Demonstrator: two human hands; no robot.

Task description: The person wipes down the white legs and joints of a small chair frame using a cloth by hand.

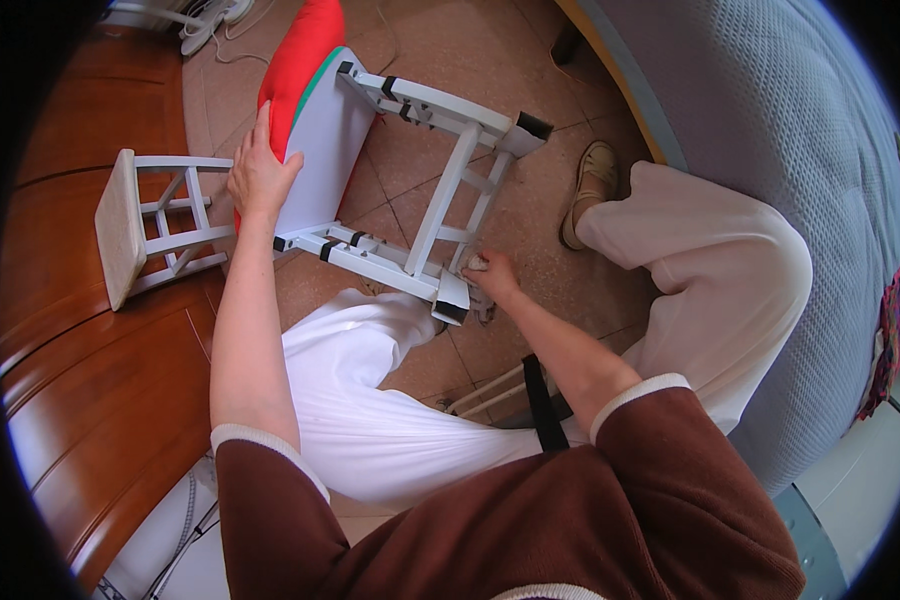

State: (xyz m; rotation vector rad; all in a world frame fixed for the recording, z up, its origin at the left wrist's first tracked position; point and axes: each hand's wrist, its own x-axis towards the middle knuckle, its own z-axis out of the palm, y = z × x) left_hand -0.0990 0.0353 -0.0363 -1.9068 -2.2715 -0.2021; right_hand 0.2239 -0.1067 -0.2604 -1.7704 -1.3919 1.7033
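A white metal-framed folding stool point(435, 214) lies tipped over, its pale seat underside and legs facing me. Along its far side bulges a red cushioned seat point(300, 67) with a green edge. My left hand point(262, 172) grips the seat's rim, fingers over the red padding and thumb towards the white underside. My right hand point(496, 276) pinches a small crumpled pale cloth point(478, 262) at the near leg end, beside a black foot cap point(450, 309). A greyish part, perhaps of the same cloth, hangs below the fingers, half hidden by the leg.
A small white stool point(124, 229) with a square top lies on its side against brown wooden panelling point(97, 277). On the right stands a bed with a blue-grey quilted cover point(802, 150). A power strip with cables point(206, 30) rests on the tiled floor point(397, 187) at upper left.
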